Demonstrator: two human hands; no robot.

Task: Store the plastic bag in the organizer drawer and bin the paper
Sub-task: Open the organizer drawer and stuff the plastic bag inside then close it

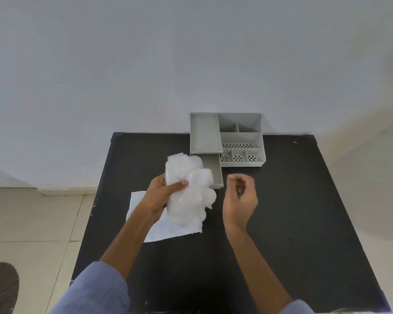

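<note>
My left hand (160,196) grips a crumpled translucent white plastic bag (191,193), holding it up just in front of the organizer's pulled-out drawer (214,171). The bag covers the drawer's left part. The grey organizer (227,138) stands at the table's far edge, with an open tray on top and several small compartments on its right. A white sheet of paper (168,230) lies flat on the black table (281,211) under my left hand and the bag. My right hand (239,198) hovers to the right of the bag, fingers loosely curled, holding nothing.
The table stands against a pale wall. Beige floor tiles (32,223) lie to the left, with a dark shoe (0,288) at the bottom left corner. Blue sleeves cover both my upper forearms. No bin is in view.
</note>
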